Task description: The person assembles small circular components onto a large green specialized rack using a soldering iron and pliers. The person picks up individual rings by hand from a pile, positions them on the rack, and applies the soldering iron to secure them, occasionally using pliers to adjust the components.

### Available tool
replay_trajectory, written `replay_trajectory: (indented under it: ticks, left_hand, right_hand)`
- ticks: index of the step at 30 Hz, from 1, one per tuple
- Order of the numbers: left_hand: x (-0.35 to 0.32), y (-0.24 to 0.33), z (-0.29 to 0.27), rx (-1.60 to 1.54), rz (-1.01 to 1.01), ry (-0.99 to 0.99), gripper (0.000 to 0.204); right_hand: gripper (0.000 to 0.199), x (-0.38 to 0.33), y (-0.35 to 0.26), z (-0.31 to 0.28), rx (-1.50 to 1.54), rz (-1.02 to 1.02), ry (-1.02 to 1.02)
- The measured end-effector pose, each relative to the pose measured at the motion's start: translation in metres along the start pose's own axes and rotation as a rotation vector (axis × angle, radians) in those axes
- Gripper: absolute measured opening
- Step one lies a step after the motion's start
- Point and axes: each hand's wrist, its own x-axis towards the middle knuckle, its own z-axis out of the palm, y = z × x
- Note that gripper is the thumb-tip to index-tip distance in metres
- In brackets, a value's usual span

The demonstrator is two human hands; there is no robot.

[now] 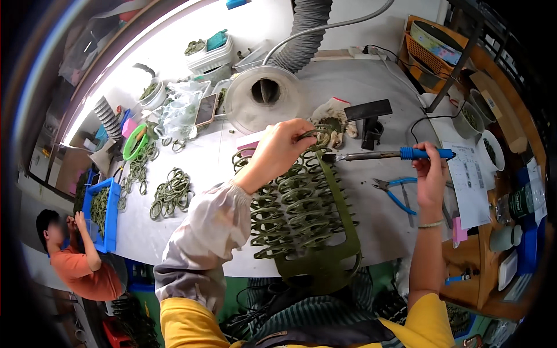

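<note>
My left hand (pixel 279 152) pinches a green loop-shaped piece (pixel 310 134) at the top of a dark green flat frame (pixel 316 264). Rows of green loops (pixel 299 200) are set along this frame, which lies at the table's near edge. In my right hand (pixel 430 174) is a soldering iron (pixel 409 153) with a blue handle and a long metal shaft. Its tip points left and reaches the frame's upper end, close to my left fingers; whether it touches cannot be made out. Blue-handled pliers (pixel 400 194) lie below the iron.
Piles of green loops (pixel 172 194) lie on the left. A round clear cover (pixel 264 95) with a grey hose (pixel 304 32) stands at the back, near a work glove (pixel 336 116) and black stand (pixel 371 116). A co-worker (pixel 87 261) sits far left by a blue tray (pixel 110 223).
</note>
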Motion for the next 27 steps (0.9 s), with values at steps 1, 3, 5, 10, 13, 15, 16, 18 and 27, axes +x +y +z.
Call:
replay_trajectory:
  ticks: [1, 3, 5, 10, 13, 15, 16, 18, 27]
  left_hand:
    - [0.001, 0.002, 0.001, 0.009, -0.002, -0.002, 0.021]
    - [0.006, 0.004, 0.007, 0.093, 0.016, 0.027, 0.021]
    - [0.013, -0.001, 0.017, 0.111, 0.009, -0.001, 0.022]
    - [0.02, -0.007, 0.018, 0.122, -0.001, -0.036, 0.02]
    - [0.02, -0.01, 0.018, 0.115, -0.014, -0.042, 0.02]
    - [0.02, -0.011, 0.019, 0.096, -0.01, -0.044, 0.02]
    - [0.02, -0.011, 0.019, 0.098, -0.02, -0.055, 0.02]
    - [0.02, -0.012, 0.019, 0.102, -0.031, -0.066, 0.02]
    - [0.021, -0.012, 0.02, 0.081, -0.044, -0.074, 0.019]
  right_hand:
    - [0.02, 0.0, 0.002, 0.004, 0.009, 0.003, 0.0]
    - [0.02, 0.002, 0.007, 0.007, 0.03, 0.02, -0.001]
    - [0.02, 0.008, 0.015, 0.002, 0.026, 0.037, 0.007]
    - [0.021, 0.011, 0.022, 0.01, 0.067, 0.052, -0.007]
    - [0.021, 0.013, 0.028, 0.012, 0.085, 0.062, -0.014]
    - [0.021, 0.014, 0.03, 0.011, 0.092, 0.063, -0.016]
    - [0.021, 0.015, 0.03, 0.01, 0.093, 0.057, -0.019]
    - [0.021, 0.016, 0.032, 0.009, 0.096, 0.053, -0.024]
    - [0.02, 0.017, 0.037, 0.013, 0.127, 0.095, -0.004]
